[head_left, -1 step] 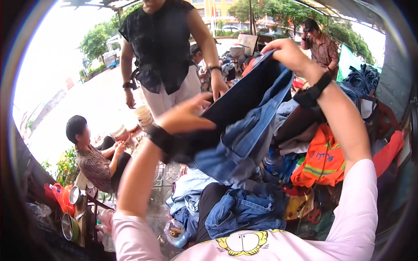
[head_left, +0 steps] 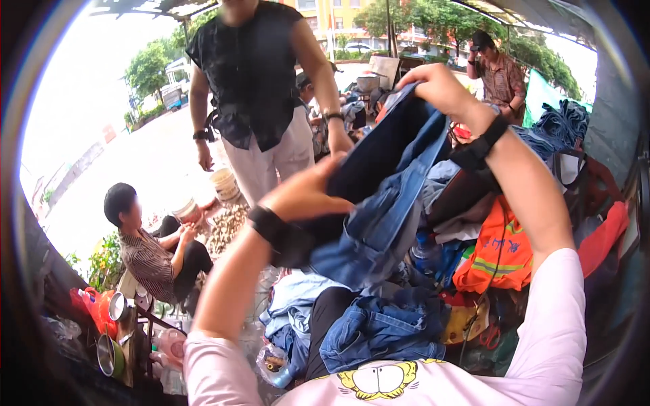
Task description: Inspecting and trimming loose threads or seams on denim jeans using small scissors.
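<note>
A blue denim garment [head_left: 384, 215] with a dark inner side hangs stretched up in front of me. My right hand [head_left: 448, 93] is closed on its upper edge, at the far right. Against the garment's left edge lies my left hand [head_left: 303, 192], its thumb held away from its fingers; the fingertips are partly hidden at the cloth. Black bands circle both my wrists. Below the raised garment, folded blue jeans [head_left: 379, 330] rest close to my body, with light blue denim [head_left: 298, 298] to their left.
An orange vest [head_left: 497, 254] with reflective stripes lies right, among heaped clothes. More denim [head_left: 558, 128] is piled behind it. A person in black [head_left: 254, 81] stands just ahead; another person [head_left: 152, 247] sits at left. Metal bowls [head_left: 110, 355] stand at lower left.
My left hand has moved right, closer to the garment's edge. The raised garment and my right hand have shifted slightly left.
</note>
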{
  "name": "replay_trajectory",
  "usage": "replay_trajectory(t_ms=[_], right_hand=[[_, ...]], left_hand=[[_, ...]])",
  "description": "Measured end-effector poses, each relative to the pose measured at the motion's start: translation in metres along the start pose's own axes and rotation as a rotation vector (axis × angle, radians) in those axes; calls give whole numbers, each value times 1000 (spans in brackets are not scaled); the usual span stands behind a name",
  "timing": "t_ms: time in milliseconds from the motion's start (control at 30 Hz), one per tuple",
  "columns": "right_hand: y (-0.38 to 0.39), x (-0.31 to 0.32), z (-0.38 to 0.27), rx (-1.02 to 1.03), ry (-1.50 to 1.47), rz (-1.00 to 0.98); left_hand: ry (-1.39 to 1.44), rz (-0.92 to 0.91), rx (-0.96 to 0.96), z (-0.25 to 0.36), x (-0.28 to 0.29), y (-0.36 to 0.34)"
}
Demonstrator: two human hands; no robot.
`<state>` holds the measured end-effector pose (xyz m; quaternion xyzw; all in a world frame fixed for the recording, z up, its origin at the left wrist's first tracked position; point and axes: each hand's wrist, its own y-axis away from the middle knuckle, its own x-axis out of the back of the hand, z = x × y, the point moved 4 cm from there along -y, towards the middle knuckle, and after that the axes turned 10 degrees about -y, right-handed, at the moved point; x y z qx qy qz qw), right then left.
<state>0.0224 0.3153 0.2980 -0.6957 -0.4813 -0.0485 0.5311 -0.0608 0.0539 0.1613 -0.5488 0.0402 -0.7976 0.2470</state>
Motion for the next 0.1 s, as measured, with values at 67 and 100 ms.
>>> replay_trajectory(t_ms=[67,100], right_hand=[[-6,-14,-8,-47,-56,1],[-8,-14,-12,-124,-78,-9]], left_hand=[[-94,-109,70,-8,-37,-19],[-164,-246,183,-14,-45,-34]])
